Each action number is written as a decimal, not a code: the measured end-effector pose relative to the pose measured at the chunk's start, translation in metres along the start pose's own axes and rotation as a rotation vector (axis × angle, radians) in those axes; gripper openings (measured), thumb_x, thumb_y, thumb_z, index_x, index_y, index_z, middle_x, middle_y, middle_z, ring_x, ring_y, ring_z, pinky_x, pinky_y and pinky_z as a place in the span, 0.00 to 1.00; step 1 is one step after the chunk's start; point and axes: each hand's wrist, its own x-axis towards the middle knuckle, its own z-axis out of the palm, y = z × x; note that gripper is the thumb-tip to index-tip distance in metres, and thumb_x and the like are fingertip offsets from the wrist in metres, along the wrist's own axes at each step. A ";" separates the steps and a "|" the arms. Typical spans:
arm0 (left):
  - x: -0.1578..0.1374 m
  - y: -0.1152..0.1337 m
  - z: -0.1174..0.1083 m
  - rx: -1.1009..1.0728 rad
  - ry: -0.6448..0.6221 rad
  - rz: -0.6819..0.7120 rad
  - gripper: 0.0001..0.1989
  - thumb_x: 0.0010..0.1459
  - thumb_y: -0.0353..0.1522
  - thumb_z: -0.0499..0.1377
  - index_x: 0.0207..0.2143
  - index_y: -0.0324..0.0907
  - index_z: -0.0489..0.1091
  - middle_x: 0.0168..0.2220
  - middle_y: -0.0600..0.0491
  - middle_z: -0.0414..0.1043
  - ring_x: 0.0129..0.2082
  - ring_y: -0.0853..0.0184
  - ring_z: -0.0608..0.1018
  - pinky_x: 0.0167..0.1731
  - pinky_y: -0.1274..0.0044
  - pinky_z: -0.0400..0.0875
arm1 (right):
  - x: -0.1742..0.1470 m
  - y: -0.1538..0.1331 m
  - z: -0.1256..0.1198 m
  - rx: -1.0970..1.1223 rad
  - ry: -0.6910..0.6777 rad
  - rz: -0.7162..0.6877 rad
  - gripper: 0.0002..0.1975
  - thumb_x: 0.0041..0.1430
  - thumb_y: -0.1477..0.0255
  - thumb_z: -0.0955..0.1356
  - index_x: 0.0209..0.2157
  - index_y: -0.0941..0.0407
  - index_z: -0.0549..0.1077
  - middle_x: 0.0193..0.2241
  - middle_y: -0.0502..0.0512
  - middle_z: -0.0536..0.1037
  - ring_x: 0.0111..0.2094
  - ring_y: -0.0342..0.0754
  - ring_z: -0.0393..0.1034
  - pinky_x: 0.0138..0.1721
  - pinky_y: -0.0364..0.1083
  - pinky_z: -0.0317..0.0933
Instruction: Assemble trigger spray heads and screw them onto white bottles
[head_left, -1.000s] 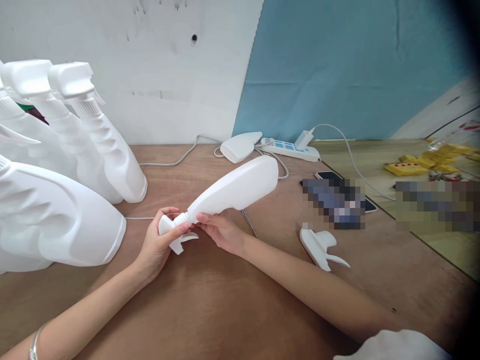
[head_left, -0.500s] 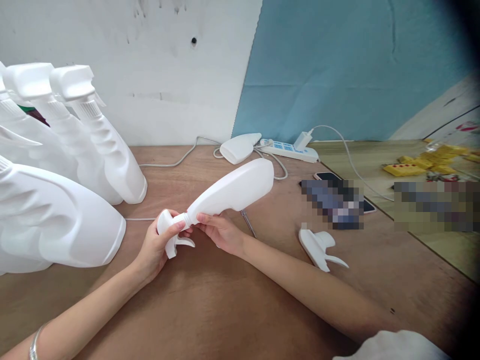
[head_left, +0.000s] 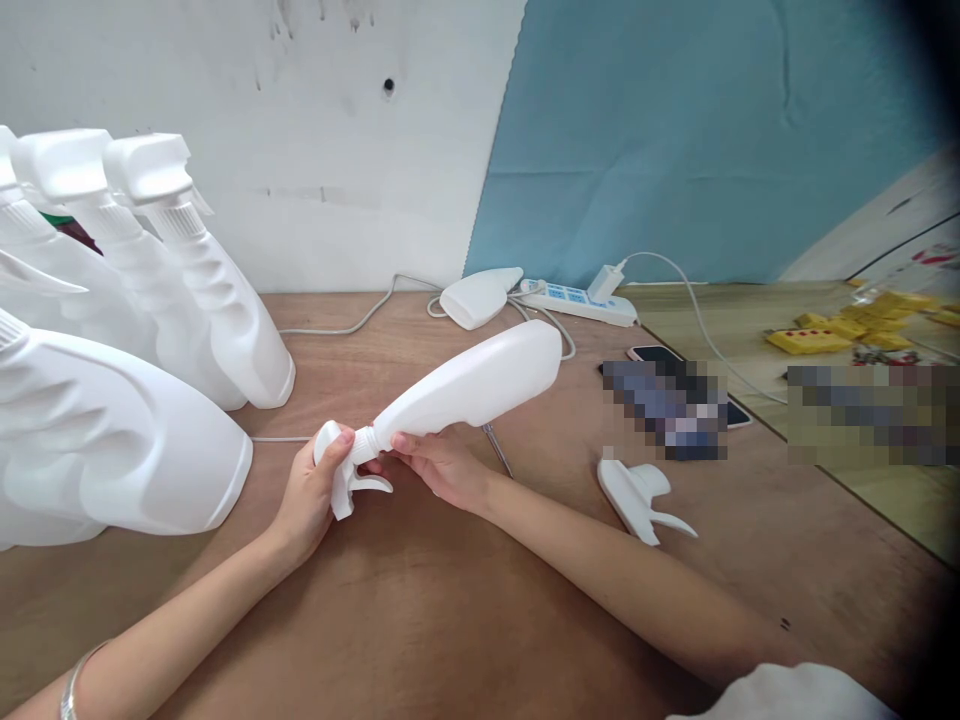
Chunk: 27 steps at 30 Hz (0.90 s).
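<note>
Over the middle of the table a white spray bottle (head_left: 480,380) lies tilted in the air, its base up to the right. My left hand (head_left: 309,490) is closed around the trigger sprayer head (head_left: 344,490) at the lower left end, thumb on its top. At the bottle's neck, my right hand (head_left: 442,465) grips just beyond the ribbed collar (head_left: 365,443), its other fingers partly hidden underneath. The curved trigger points down to the right. The collar sits against the neck; how tightly it is screwed cannot be seen.
Several white spray bottles (head_left: 247,330) stand at the left. A loose sprayer head (head_left: 637,495) lies at the right, near phones (head_left: 735,408). Behind are another white bottle (head_left: 480,298), a power strip (head_left: 581,300) and cables. Yellow items (head_left: 862,325) lie far right.
The bottle has shifted slightly to the right. My left thumb has moved from the collar back onto the sprayer head, and the collar now sits closer against the neck.
</note>
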 end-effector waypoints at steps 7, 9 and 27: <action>-0.001 0.003 0.001 -0.009 0.000 0.007 0.14 0.48 0.38 0.61 0.30 0.39 0.61 0.22 0.54 0.71 0.27 0.64 0.76 0.26 0.75 0.72 | -0.001 0.001 -0.001 -0.044 -0.011 0.022 0.09 0.44 0.70 0.72 0.31 0.57 0.74 0.27 0.50 0.74 0.33 0.44 0.67 0.43 0.47 0.59; -0.002 0.004 0.002 -0.006 0.014 0.011 0.15 0.46 0.38 0.62 0.30 0.39 0.61 0.23 0.54 0.72 0.26 0.65 0.76 0.26 0.76 0.72 | 0.000 0.001 -0.001 -0.055 -0.016 0.027 0.09 0.44 0.70 0.72 0.29 0.57 0.74 0.28 0.50 0.75 0.32 0.44 0.67 0.42 0.47 0.59; 0.000 0.000 -0.001 0.021 -0.009 0.026 0.16 0.45 0.38 0.63 0.31 0.40 0.61 0.26 0.55 0.70 0.28 0.67 0.75 0.27 0.76 0.72 | 0.000 0.001 0.000 -0.035 -0.017 -0.002 0.07 0.43 0.71 0.72 0.27 0.57 0.73 0.26 0.48 0.73 0.29 0.43 0.66 0.37 0.46 0.61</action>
